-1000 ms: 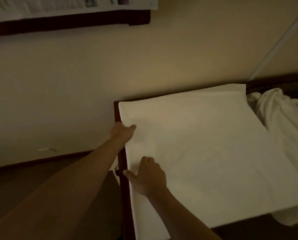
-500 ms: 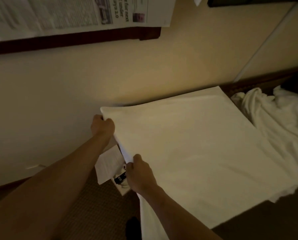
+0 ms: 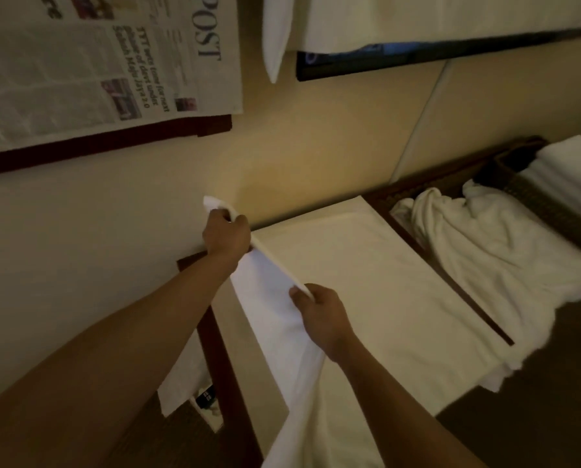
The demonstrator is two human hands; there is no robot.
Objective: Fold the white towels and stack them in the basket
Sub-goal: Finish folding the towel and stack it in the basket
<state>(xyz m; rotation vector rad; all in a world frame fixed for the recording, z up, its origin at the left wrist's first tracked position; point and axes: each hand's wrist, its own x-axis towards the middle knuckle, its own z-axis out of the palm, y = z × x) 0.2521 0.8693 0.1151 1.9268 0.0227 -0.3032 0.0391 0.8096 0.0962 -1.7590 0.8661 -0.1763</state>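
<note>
A white towel (image 3: pixel 366 298) lies spread over a dark wooden table (image 3: pixel 214 342). Its left edge is lifted off the table. My left hand (image 3: pixel 226 236) grips the far corner of that edge, raised near the wall. My right hand (image 3: pixel 322 315) pinches the same edge closer to me, and the cloth hangs down from both. A crumpled white towel (image 3: pixel 491 251) lies to the right. Behind it stands a dark woven basket (image 3: pixel 545 204) with folded white towels (image 3: pixel 572 167) in it.
The beige wall (image 3: pixel 299 157) runs close behind the table. A newspaper (image 3: pixel 106 62) lies on a dark shelf at the upper left. A white paper (image 3: pixel 181 376) and a small dark object (image 3: pixel 205 396) lie on the carpet left of the table.
Both hands went from lying on the towel's left edge to gripping it and lifting it up and to the right. The view has tilted up, bringing the basket into sight.
</note>
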